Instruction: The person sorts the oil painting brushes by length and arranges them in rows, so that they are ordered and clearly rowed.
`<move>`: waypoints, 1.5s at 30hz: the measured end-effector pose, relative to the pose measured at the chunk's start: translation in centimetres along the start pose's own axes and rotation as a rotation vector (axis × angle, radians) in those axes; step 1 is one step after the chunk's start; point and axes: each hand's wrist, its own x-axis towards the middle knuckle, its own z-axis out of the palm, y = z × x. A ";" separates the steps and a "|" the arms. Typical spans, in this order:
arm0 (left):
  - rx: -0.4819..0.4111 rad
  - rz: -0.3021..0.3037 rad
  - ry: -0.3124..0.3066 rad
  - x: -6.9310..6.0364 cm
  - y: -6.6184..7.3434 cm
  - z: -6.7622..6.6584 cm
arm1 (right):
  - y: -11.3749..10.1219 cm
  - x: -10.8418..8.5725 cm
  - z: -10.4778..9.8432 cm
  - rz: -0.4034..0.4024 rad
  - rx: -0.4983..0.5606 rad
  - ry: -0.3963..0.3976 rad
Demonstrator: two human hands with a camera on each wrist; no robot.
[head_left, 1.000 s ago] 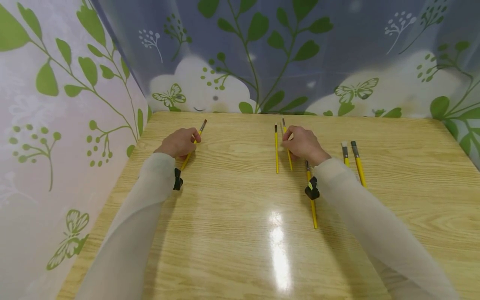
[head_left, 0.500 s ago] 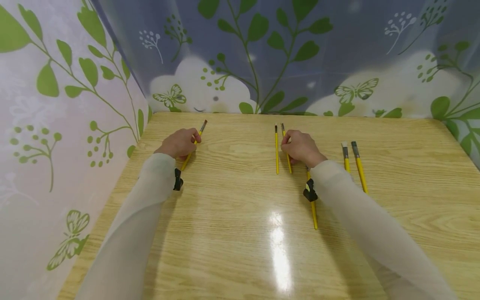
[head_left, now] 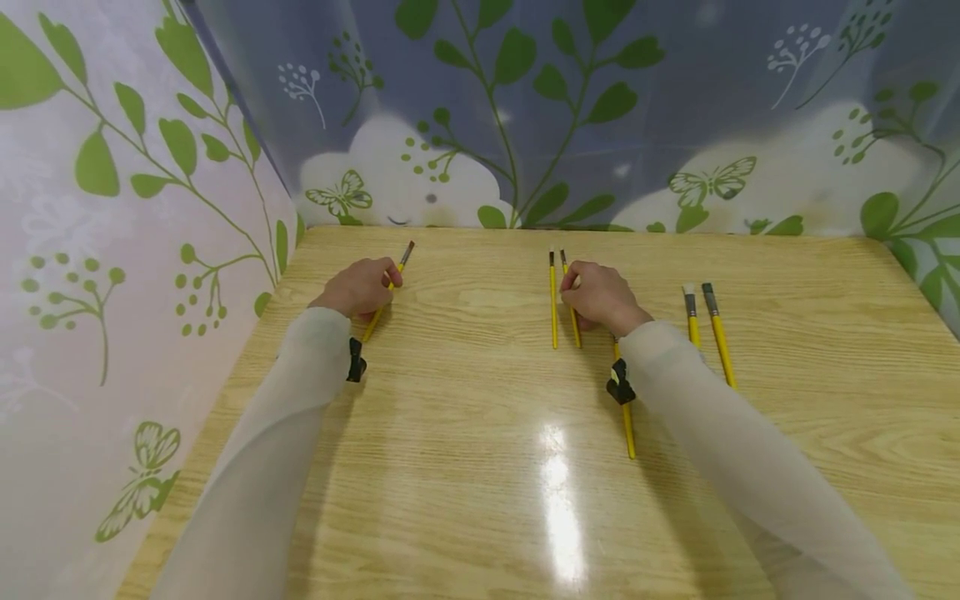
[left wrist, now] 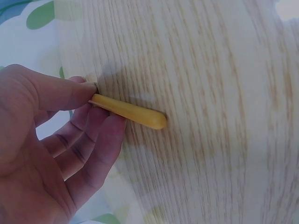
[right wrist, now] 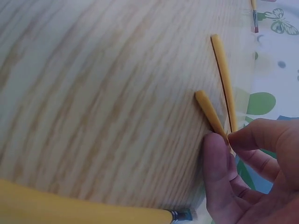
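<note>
My left hand pinches a yellow-handled paintbrush at the table's far left; its reddish-brown bristles point away from me. In the left wrist view the handle's rounded end sticks out past the thumb and fingers. With thumb and fingertips, my right hand pinches a thin yellow paintbrush right of the middle. Just left of it lies another thin brush, close beside but apart along the handles. Both handle ends show in the right wrist view, the held paintbrush nearer the camera.
A thicker brush lies partly under my right wrist. Further right lie a pale-bristled brush and a dark-bristled brush, their lower ends covered by my sleeve. Patterned fabric rises behind the wooden table and along its left side.
My right hand has shifted slightly left and toward me, bringing its paintbrush nearer and more parallel to the thin one beside it. The left hand and its brush have stayed put.
</note>
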 end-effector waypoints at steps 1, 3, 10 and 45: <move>0.000 0.000 -0.001 0.0 0.0 0.0 | 0.0 0.0 0.0 0.001 0.004 0.003; 0.000 -0.001 -0.001 0.0 0.1 0.0 | 0.1 0.0 -0.1 0.005 0.018 0.012; -0.005 -0.001 0.002 -0.2 0.2 0.0 | 0.1 -0.2 -0.5 0.018 0.037 0.040; -0.006 0.001 0.003 -0.5 0.4 -0.1 | 2.0 -4.4 -1.9 0.025 0.127 -0.014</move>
